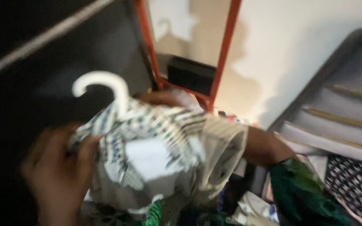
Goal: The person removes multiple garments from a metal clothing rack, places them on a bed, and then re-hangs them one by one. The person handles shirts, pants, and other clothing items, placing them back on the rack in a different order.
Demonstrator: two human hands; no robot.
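a: where's the patterned garment (156, 142)?
b: bunched on a white hanger (105, 86), between both hands. left hand (59, 171) has its grip closed on the cloth's edge.
a: the right hand (164, 98)?
b: behind the cloth near the hook; can't tell its grip. seems mid-hanging; straightening likely comes next.

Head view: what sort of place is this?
Probably a bedroom or closet corner at home: a patterned garment on a white hanger, an orange-framed rack, more clothes piled below.
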